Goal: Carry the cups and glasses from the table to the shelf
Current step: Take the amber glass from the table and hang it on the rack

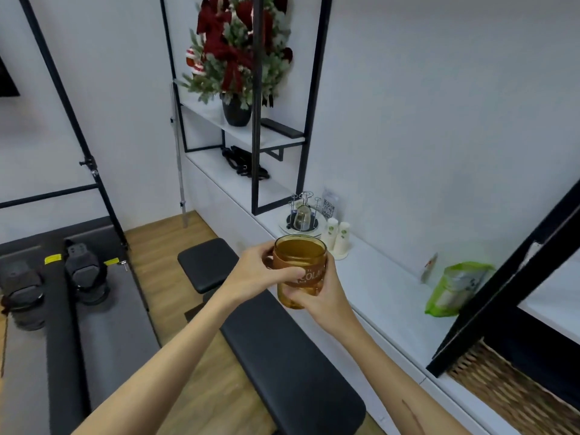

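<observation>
An amber glass mug (299,255) with a brown band and white lettering is held upright in mid-air at the centre of the head view. My left hand (260,271) grips its left side near the handle. My right hand (317,301) cups its base and right side from below. The mug hovers just short of the long white shelf (376,287) along the wall. On that shelf, beyond the mug, stands a round cup rack (301,219) with a clear glass hung on its wire pegs.
Two stacks of white paper cups (337,238) stand beside the rack, and a green bag (455,290) lies further right. A black padded bench (282,350) runs under my arms. A black metal frame (260,105) with a potted plant rises above the shelf. Dumbbells (81,271) sit at left.
</observation>
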